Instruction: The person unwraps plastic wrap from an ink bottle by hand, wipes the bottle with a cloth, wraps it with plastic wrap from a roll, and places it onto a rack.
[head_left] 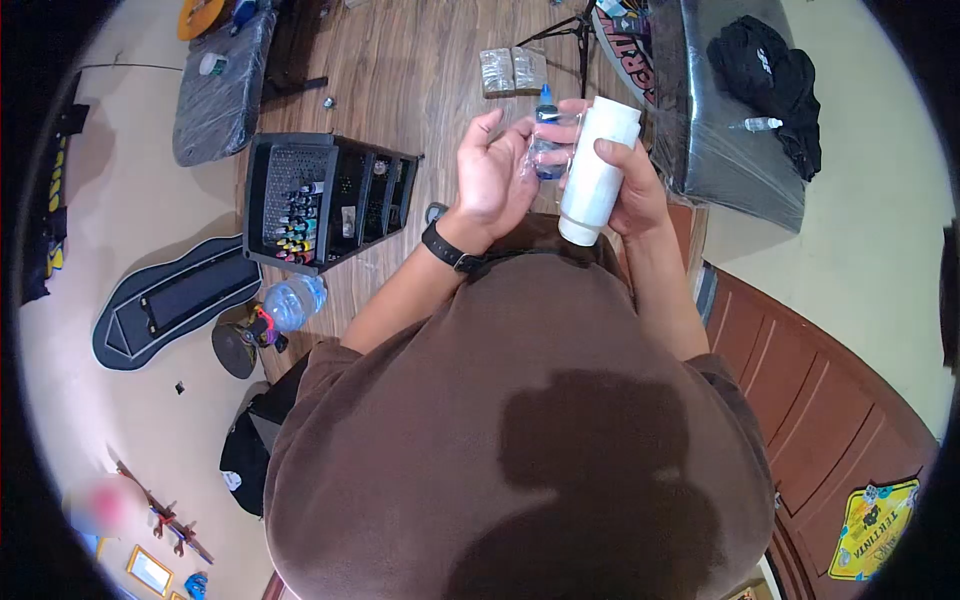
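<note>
My right hand (632, 185) grips a thick white roll (592, 175), apparently of clear film, with the thumb on its near face. Fingers from behind the roll reach across a squeeze bottle (547, 115) with dark blue liquid and a pointed blue nozzle. The bottle stands upright between my hands. Shiny clear film (531, 160) shows beside it. My left hand (487, 180), with a black watch (450, 246) on the wrist, is palm up, thumb apart. Its fingertips are close to the bottle and film; whether they touch the bottle is hard to see.
A black rack (330, 200) with several small bottles stands at left, near a large clear water bottle (295, 302). At right is a film-wrapped black bed (690, 110) bearing dark clothing (765, 85). Tripod legs (583, 50) and two wrapped packets (513, 72) are on the floor ahead.
</note>
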